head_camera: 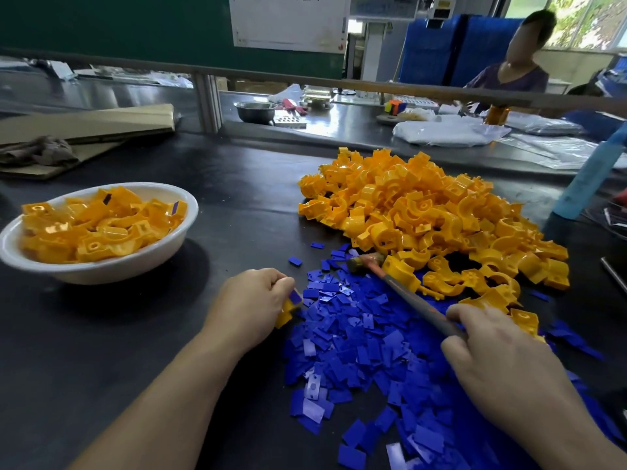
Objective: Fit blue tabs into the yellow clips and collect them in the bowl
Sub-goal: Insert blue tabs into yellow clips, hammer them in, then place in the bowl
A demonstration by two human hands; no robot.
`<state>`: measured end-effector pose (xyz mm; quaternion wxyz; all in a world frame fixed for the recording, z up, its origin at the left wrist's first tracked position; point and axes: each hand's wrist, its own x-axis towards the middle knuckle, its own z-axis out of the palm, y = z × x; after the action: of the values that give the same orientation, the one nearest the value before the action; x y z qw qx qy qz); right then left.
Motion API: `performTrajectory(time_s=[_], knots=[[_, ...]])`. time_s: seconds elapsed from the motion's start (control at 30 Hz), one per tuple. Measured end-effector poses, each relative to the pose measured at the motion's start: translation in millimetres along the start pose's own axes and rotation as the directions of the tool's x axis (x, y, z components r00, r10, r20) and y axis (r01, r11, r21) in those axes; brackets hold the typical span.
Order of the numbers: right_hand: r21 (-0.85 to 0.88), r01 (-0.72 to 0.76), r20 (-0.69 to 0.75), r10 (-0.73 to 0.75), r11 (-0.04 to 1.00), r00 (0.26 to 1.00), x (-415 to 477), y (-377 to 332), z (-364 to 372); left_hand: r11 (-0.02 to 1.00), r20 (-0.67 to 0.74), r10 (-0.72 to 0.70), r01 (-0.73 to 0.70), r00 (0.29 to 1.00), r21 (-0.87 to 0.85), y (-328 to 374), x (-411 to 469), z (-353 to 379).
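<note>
The left hand (252, 305) is clenched around one yellow clip (284, 315), with a blue tab (296, 296) standing at the clip's upper end, just past the fingertips. Whether the tab is already pushed home or only started in its slot is hard to tell, since the fingers cover most of the clip.

The right hand (502, 354) is closed on the handle of a small hammer (403, 293). The hammer's long axis runs from that hand up and to the left, so its head (364, 262) lies beyond and to the right of the held clip, resting at the edge of the yellow pile (434, 215). The likely next move turns on this: the head would have to swing left and toward the person to meet the tab, while the left hand steadies the clip on the dark table (135, 334).

The loose blue tabs (366, 351) are spread between the two hands and under the right wrist. The white bowl (112, 269), already holding many finished clips, sits well to the left, nearer the left hand, which is the natural one to drop the piece in.

A paper notice (288, 18) hangs on the far partition; its writing is too small to read, and no brand shows anywhere.
</note>
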<state>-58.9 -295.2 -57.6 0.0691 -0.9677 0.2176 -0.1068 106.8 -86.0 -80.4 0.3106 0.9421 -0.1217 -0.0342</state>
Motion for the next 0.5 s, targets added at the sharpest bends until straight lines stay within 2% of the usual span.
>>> performTrajectory(time_s=[0.07, 0.13, 0.17, 0.23, 0.27, 0.3, 0.37, 0.5], knots=[[0.055, -0.037, 0.047, 0.035, 0.998, 0.998, 1.3, 3.6, -4.1, 0.991, 0.013, -0.017, 0.015, 1.000, 0.133, 0.4, -0.6, -3.9], [0.228, -0.122, 0.112, 0.098, 0.966, 0.989, 2.7, 5.9, -9.0, 0.963, 0.009, -0.041, 0.038, 0.999, 0.267, 0.5, -2.6, -8.0], [0.379, -0.188, 0.157, 0.138, 0.906, 0.978, 3.5, 4.9, -12.4, 0.946, -0.001, -0.047, 0.045, 0.999, 0.321, 0.7, -4.2, -9.7], [0.684, -0.331, 0.272, 0.194, 0.650, 0.943, 1.9, -3.8, -22.4, 0.914, 0.000, -0.037, 0.033, 0.999, 0.405, 1.5, -7.9, -10.3], [0.768, -0.360, 0.316, 0.175, 0.530, 0.932, 0.3, -8.9, -26.6, 0.897, 0.006, -0.020, 0.015, 1.000, 0.442, 1.0, -9.4, -9.1], [0.797, -0.361, 0.341, 0.132, 0.485, 0.931, -1.1, -13.9, -28.5, 0.882, 0.012, 0.001, -0.007, 1.000, 0.472, 0.7, -10.2, -7.9], [0.776, -0.334, 0.385, 0.019, 0.535, 0.923, -5.6, -23.7, -29.5, 0.868, 0.016, 0.035, -0.039, 0.999, 0.495, 1.0, -10.7, -6.4], [0.623, -0.164, 0.346, -0.081, 0.765, 0.935, -10.0, -31.7, -17.9, 0.848, 0.005, 0.067, -0.060, 0.998, 0.526, -3.4, -10.3, -5.5]])
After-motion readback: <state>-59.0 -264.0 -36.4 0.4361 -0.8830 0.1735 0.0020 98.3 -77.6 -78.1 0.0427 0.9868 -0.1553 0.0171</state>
